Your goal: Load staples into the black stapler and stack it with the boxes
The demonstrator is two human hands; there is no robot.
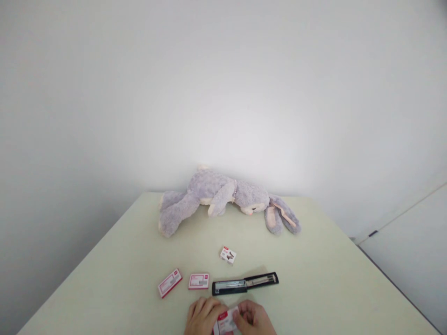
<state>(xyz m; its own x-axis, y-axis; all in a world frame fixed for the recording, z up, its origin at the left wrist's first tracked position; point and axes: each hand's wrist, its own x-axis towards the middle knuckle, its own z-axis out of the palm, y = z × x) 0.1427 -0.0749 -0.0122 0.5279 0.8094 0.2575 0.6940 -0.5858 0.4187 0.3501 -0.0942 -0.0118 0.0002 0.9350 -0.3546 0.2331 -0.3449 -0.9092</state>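
Note:
Both my hands meet at the near edge of the table around a small white and red staple box (226, 323). My left hand (202, 317) grips its left side and my right hand (254, 319) pinches its right end. Just beyond them a black stapler (244, 284) lies swung fully open and flat, its metal channel showing. Two more red and white staple boxes (169, 282) (199, 281) lie to its left. A smaller white box (228, 255) printed with a stapler picture sits further back.
A grey plush rabbit (223, 197) lies on its side along the far edge of the pale green table (331, 279). A plain white wall rises behind it. A white cabinet or door (412, 246) stands to the right of the table.

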